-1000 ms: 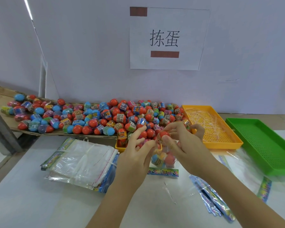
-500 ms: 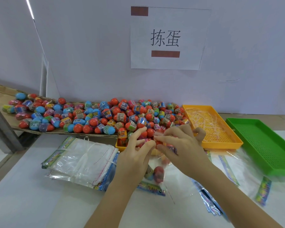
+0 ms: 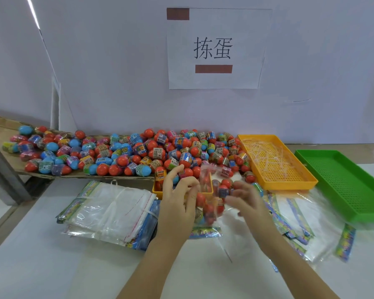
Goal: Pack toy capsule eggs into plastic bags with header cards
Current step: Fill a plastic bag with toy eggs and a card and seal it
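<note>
A clear plastic bag with several red capsule eggs inside hangs upright between my hands, its colourful header card at the bottom. My left hand pinches the bag's left edge near the open top. My right hand is at the bag's right side, blurred by motion, with a labelled egg just off its fingertips; its grip is unclear. A big pile of red and blue capsule eggs lies on cardboard behind the bag.
A bundled stack of empty bags lies at the left. A small yellow tray sits under my left hand. A yellow mesh tray with clear strips and a green tray stand at the right, with loose bags in front of them.
My hands have drawn apart from the bag's mouth. The bag holds more red eggs and has shifted back towards the middle, with its top standing up.
</note>
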Action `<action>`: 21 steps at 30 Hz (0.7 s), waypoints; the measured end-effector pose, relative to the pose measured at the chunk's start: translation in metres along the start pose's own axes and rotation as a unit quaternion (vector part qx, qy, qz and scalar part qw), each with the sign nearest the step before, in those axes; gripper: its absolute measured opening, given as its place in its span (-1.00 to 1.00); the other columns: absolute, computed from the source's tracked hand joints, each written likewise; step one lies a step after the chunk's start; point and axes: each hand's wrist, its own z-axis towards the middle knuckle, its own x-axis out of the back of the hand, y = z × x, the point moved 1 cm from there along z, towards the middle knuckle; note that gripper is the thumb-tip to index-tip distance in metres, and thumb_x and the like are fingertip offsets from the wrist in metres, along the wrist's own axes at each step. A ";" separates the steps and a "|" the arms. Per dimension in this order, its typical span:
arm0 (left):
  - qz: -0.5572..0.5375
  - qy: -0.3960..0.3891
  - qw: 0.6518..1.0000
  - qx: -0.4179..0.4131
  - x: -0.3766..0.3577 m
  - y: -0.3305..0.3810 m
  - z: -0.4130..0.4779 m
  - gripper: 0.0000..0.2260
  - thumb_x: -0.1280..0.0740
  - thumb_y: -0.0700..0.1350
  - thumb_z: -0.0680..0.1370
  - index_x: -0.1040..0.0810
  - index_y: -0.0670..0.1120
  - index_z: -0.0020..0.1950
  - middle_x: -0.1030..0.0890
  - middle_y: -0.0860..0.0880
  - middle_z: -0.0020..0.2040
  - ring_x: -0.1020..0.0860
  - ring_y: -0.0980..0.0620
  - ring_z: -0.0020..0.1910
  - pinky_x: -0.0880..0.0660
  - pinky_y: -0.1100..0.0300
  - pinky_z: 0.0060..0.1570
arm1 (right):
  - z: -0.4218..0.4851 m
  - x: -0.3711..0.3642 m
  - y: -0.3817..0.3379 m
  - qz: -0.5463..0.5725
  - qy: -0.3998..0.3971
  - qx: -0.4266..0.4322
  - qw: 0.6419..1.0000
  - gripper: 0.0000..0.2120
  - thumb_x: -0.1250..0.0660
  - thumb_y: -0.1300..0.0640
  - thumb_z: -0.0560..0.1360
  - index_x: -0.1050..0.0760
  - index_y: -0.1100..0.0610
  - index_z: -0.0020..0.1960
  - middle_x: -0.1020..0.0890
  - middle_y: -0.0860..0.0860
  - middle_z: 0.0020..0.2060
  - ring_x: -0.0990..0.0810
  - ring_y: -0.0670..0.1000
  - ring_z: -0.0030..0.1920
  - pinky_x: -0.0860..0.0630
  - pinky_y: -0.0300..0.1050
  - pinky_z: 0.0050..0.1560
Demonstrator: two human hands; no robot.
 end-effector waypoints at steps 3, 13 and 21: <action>-0.035 0.029 0.999 -0.008 0.001 0.009 0.002 -0.81 -0.30 -0.16 0.58 -0.49 0.16 -0.01 -0.37 -0.01 0.33 -0.54 0.20 0.06 -0.48 0.49 -0.09 | -0.002 -0.006 0.007 -0.107 -0.099 -0.049 0.988 -0.32 -0.48 -0.19 0.20 -0.40 -0.14 0.29 -0.58 -0.13 0.07 -0.57 -0.22 -0.09 -0.48 -0.37 -0.19; -0.330 -0.001 0.908 0.258 0.001 0.011 0.012 -0.77 -0.28 -0.05 0.52 -0.49 0.04 0.17 -0.63 0.05 0.13 -0.64 0.09 0.08 -0.60 0.21 -0.02 | 0.003 -0.015 -0.022 0.048 -0.096 0.034 0.994 -0.87 -0.48 0.24 0.40 -0.66 0.10 -0.06 -0.68 0.03 -0.30 -0.62 -0.09 -0.33 -0.53 -0.26 -0.31; -0.305 -0.131 0.908 0.256 0.003 0.010 0.006 -0.75 -0.51 0.05 0.30 -0.69 0.13 -0.04 -0.71 0.00 -0.08 -0.68 0.02 -0.08 -0.60 0.26 -0.18 | 0.000 -0.020 -0.029 0.092 -0.074 0.059 0.991 -0.84 -0.45 0.33 0.40 -0.68 0.08 -0.22 -0.67 -0.08 -0.34 -0.63 -0.10 -0.33 -0.57 -0.25 -0.31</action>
